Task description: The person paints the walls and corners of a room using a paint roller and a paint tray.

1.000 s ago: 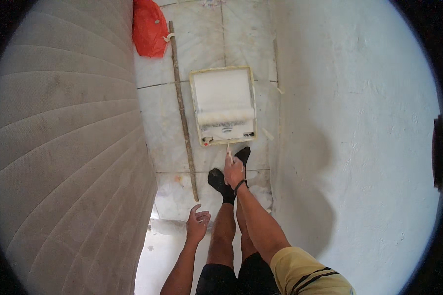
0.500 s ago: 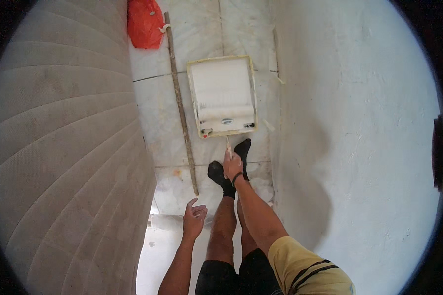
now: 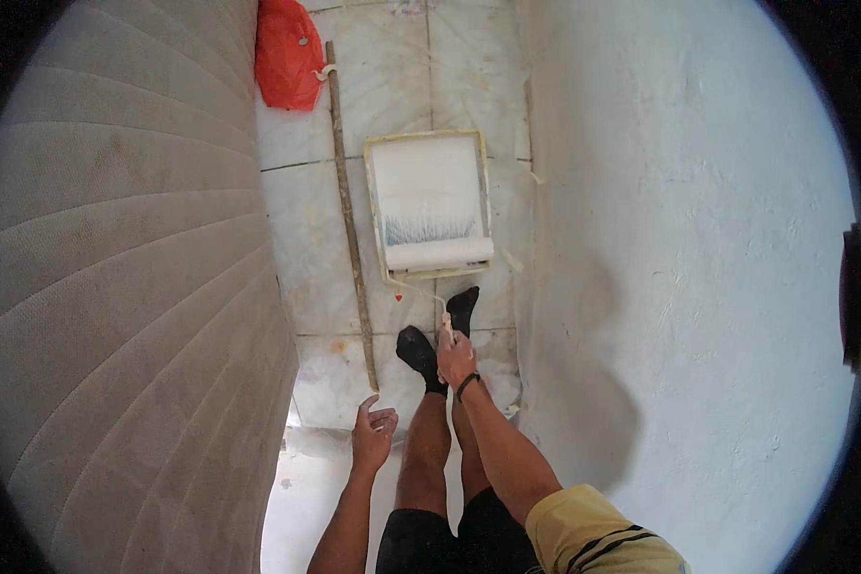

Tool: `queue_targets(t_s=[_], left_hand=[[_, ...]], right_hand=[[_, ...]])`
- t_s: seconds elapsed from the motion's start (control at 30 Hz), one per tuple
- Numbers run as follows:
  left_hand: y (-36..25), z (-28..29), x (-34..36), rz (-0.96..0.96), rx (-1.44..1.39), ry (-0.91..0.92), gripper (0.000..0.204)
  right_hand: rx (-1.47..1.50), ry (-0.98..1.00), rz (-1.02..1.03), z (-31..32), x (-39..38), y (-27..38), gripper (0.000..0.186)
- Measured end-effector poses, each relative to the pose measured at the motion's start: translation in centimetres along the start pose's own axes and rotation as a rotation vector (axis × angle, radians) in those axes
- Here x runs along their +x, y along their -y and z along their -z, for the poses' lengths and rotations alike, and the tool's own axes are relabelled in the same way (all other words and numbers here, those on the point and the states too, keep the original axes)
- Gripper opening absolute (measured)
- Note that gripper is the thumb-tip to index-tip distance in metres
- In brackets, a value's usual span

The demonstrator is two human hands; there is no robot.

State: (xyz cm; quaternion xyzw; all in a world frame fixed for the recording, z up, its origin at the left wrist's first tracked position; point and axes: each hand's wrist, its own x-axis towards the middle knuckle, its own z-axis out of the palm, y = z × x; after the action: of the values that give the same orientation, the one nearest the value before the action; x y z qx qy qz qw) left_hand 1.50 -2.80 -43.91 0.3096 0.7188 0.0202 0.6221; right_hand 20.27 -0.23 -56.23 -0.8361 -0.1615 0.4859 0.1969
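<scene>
My right hand (image 3: 455, 358), with a dark band at the wrist, is closed round the handle of a paint roller (image 3: 440, 253). The roller's white sleeve lies across the near end of a paint tray (image 3: 489, 191), and its wire frame bends round over the near rim. White paint coats the tray's sloped bed, with a thin greyish streaked patch just beyond the sleeve. Held out to the left, my left hand (image 3: 374, 435) has nothing in it; its fingers are apart and slightly curled, close to the near end of a wooden stick (image 3: 351, 230).
A padded beige upholstered surface (image 3: 134, 258) rises along the left, and a pale wall (image 3: 708, 239) along the right. On the tiled floor (image 3: 306, 230) lies a red plastic bag (image 3: 289, 57) at the far left. My feet in black socks (image 3: 417, 349) stand just short of the tray.
My right hand has drawn back toward me with the roller, whose sleeve has come to the tray's near edge. A streaked patch now shows on the bed. My left hand stays open.
</scene>
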Motion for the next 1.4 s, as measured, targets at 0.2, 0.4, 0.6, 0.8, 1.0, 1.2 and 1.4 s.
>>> queue_targets(t_s=[0.2, 0.4, 0.6, 0.8, 1.0, 1.2, 1.4], left_hand=[[0.4, 0.2, 0.1, -0.049, 0.043, -0.017, 0.049], [0.0, 0.7, -0.1, -0.045, 0.033, -0.050, 0.048], [-0.1, 1.0, -0.3, -0.018, 0.011, -0.042, 0.049], [-0.2, 0.0, 0.1, -0.015, -0.006, 0.008, 0.049], [0.0, 0.6, 0.0, 0.002, 0.005, -0.011, 0.050], [-0.2, -0.5, 0.4, -0.044, 0.006, -0.008, 0.050], [-0.2, 0.2, 0.1, -0.049, 0.021, -0.026, 0.050]], right_hand=[[-0.050, -0.006, 0.045, -1.1, 5.5, 6.0, 0.042], [0.107, 0.045, -0.176, -4.3, 8.6, 5.0, 0.050], [-0.009, 0.128, -0.060, -2.4, 3.4, 1.8, 0.051], [0.019, 0.054, -0.227, 1.9, -1.0, 4.1, 0.051], [0.113, 0.142, -0.091, 0.6, 2.0, 5.7, 0.049], [-0.120, -0.128, 0.282, -4.7, 12.1, -0.1, 0.049], [-0.372, -0.305, 0.615, -5.2, 9.7, -3.6, 0.048]])
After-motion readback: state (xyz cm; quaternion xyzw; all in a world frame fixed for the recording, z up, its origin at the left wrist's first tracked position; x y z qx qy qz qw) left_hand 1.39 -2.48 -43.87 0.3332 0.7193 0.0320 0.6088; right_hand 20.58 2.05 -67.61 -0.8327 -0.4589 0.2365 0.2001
